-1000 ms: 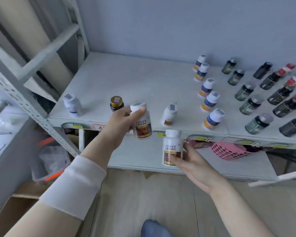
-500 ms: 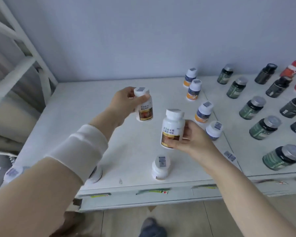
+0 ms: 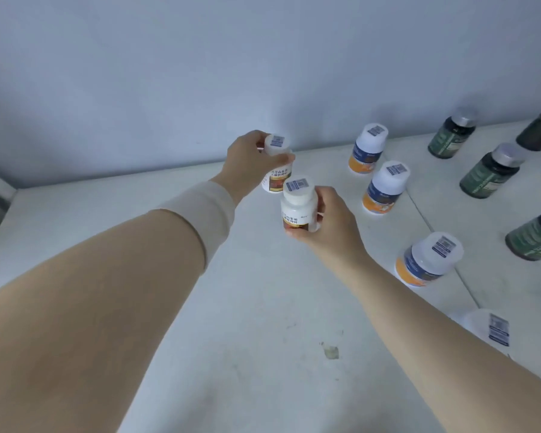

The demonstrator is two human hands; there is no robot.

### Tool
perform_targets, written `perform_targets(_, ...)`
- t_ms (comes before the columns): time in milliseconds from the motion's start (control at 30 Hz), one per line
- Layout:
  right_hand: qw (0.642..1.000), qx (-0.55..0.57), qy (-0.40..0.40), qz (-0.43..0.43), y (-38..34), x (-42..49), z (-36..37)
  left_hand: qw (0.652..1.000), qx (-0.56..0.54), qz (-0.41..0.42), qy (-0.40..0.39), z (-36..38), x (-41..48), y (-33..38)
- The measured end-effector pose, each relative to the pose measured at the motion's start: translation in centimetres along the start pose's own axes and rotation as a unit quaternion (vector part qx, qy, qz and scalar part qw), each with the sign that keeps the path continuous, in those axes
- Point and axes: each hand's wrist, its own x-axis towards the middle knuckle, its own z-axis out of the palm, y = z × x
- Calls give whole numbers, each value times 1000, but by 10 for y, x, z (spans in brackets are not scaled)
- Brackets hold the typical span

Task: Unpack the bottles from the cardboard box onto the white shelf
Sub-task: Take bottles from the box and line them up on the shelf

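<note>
While both bottles are upright, caps up, the far bottle (image 3: 277,176) is pinched round its cap by the left hand (image 3: 247,160), and the near bottle (image 3: 297,207), just in front of it, is wrapped round its body by the right hand (image 3: 328,226). The white shelf (image 3: 256,307) lies beneath both hands, so each likely goes straight down; whether either base touches it I cannot tell.

two held bottles (image 3: 297,210) stand left of shelf's (image 3: 231,307) bottle rows (image 3: 384,185).
</note>
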Motion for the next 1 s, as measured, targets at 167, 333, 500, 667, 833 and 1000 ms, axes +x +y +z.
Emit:
perform_targets(167,1000,-9,-27,7,15,11,13,999,-29,-6,-15,9,12,-23)
perform_targets(333,999,-22,-32,4,21,8,13,998,-65,-3,-23,12,12,-31)
perform_targets(500,997,-29,-65,4,21,11,10,997,-68,3,-33,19,15,-30)
perform_targets(667,997,-33,-74,1,22,14,10,997,-61,8,-53,17,16,-26)
perform_targets(833,994,-55,-91,-20,22,20,9,996,-64,8,-58,18,17,-24)
perform_targets(1000,994,-58,-87,-21,24,18,11,996,-55,-2,-64,16,14,-19)
